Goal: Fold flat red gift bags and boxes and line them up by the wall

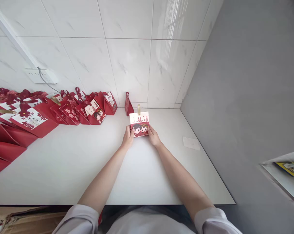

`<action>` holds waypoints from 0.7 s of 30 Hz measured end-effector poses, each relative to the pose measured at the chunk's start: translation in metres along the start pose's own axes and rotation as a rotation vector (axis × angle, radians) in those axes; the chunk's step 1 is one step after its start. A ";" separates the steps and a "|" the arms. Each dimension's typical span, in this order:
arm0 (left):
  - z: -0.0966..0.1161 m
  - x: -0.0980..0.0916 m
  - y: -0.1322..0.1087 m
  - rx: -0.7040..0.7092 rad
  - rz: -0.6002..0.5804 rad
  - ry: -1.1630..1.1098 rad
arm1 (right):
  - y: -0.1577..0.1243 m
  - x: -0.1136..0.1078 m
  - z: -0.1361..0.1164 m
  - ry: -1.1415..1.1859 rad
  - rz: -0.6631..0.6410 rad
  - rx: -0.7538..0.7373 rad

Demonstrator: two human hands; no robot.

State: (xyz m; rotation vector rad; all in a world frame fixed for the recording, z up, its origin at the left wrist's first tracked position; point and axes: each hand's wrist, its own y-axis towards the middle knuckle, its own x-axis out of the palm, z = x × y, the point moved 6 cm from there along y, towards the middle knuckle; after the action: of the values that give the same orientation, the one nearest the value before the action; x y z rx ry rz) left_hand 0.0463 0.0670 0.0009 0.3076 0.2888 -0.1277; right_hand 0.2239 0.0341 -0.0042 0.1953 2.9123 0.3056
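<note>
A red and cream gift box with a gold ribbon loop on top and two cartoon figures on its front stands upright over the white table. My left hand grips its left side, thumb on the front. On the right side, my right hand holds it the same way. The fingers behind the box are hidden. Just behind it, close to the wall, is a narrow red box with a dark red ribbon loop.
Many red gift boxes with ribbons crowd the table's left and back left. A flat pale paper lies at the right. A tiled wall rises behind, with a power socket and cable. A grey panel borders the right side.
</note>
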 end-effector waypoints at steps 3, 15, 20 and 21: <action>-0.007 -0.003 0.002 -0.030 -0.007 -0.043 | 0.000 0.002 0.005 -0.054 0.046 -0.016; -0.019 -0.022 0.021 -0.056 0.086 -0.224 | 0.012 0.004 0.009 0.032 -0.056 -0.044; -0.017 -0.025 0.025 -0.105 0.047 -0.332 | 0.012 0.007 -0.002 0.181 -0.189 -0.066; -0.016 -0.025 0.026 -0.112 0.025 -0.349 | 0.013 0.008 -0.005 0.224 -0.217 -0.077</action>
State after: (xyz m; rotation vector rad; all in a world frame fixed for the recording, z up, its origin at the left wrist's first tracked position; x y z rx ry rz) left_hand 0.0228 0.0981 0.0013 0.1733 -0.0537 -0.1376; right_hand 0.2169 0.0467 0.0015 -0.1776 3.0961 0.4261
